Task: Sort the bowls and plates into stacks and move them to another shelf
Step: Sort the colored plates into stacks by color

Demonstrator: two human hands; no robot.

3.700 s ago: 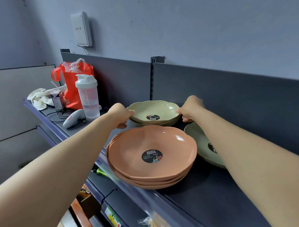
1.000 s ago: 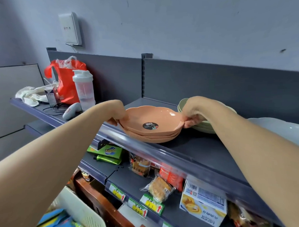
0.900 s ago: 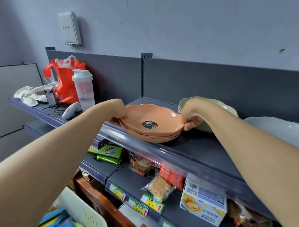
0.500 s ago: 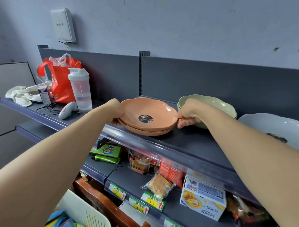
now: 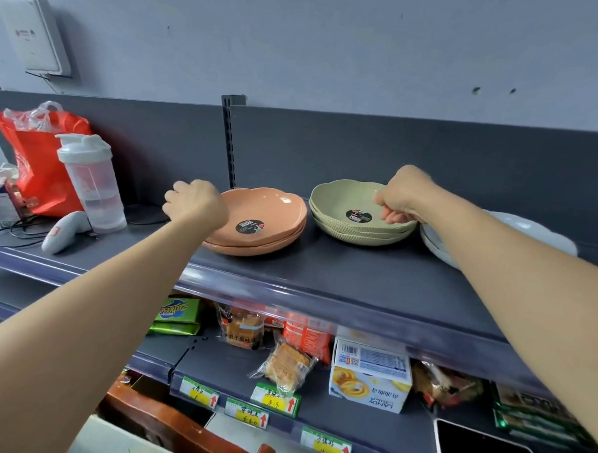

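Orange plates sit in a low nested stack on the top shelf, toward its back, with a round black sticker on the uppermost one. My left grip is at the stack's left rim, balled up with the knuckles toward me. The fingers are hidden behind the back of the hand, so I cannot tell whether they hold the rim or merely rest against it.

Just to the right, parted from the orange stack by a narrow strip of bare shelf, stand the green bowls. They are also nested, scalloped at the edge and ribbed outside, with the same black sticker inside the top one. My right grip is on their right side: the fingers are curled over the rim and down into the top bowl, clasping that edge. Beyond my right forearm, white plates lie on the same shelf, close by the green bowls and partly covered by the arm.

Further left on this shelf stands a clear shaker bottle with a white lid. A red bag is behind it, and a small white handheld device lies on its side among black cables. A white box is fixed to the wall above.

The shelf below carries packaged snacks — a green packet, a blue-and-white biscuit box — with yellow-and-green price tags along its front edge. A brown wooden chair back shows at the bottom.
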